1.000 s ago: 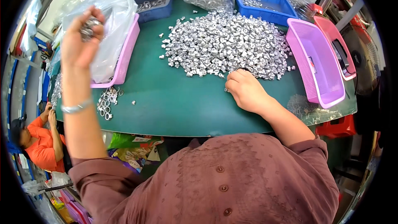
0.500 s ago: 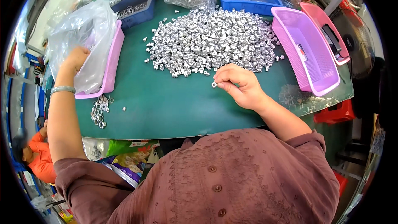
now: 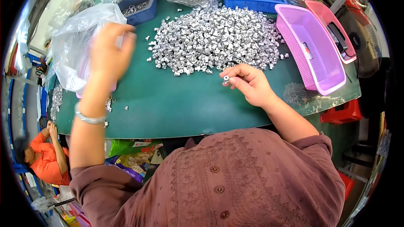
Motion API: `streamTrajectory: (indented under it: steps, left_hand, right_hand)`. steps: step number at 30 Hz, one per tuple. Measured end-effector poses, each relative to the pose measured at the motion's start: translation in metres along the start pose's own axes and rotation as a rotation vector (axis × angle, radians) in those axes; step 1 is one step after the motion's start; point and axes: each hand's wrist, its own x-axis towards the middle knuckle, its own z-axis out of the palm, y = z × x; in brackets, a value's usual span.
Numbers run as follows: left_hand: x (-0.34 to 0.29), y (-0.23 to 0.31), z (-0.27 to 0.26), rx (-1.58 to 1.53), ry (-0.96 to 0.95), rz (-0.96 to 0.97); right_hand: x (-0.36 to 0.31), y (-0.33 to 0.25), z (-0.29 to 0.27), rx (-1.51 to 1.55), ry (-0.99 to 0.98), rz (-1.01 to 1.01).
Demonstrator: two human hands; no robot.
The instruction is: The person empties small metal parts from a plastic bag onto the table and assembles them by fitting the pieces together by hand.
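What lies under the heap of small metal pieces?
The heap rests on the green tabletop, visible around its edges. The surface directly beneath, and any pieces buried, are covered and cannot be seen.

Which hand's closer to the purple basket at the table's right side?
Right. The right hand is left of the basket, apart from it, pinching a small metal part; the left hand is farther off, beyond it to the left.

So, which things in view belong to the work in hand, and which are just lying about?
Likely in use:
metal fitting, held in the right hand
pile of fittings, just beyond that hand
clear plastic bag, near the blurred left hand

Apparently just lying about:
fan
red stool
green package, below the table
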Motion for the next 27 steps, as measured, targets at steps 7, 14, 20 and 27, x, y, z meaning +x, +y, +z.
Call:
streamTrajectory:
  steps: [7, 14, 20, 27]
  left_hand:
    - [-0.049, 0.070, 0.116, -0.241, -0.220, -0.309]
    - [-0.049, 0.085, 0.151, -0.096, -0.011, -0.413]
    - [-0.059, 0.088, 0.149, -0.130, 0.009, -0.307]
    - [-0.075, 0.106, 0.142, -0.343, -0.075, -0.114]
  right_hand:
    - [-0.001, 0.009, -0.006, 0.402, 0.018, 0.331]
    - [-0.002, 0.012, -0.005, 0.482, 0.054, 0.405]
    - [0.000, 0.011, -0.011, 0.180, 0.075, 0.413]
    - [0.005, 0.005, -0.001, -1.157, 0.106, -0.252]
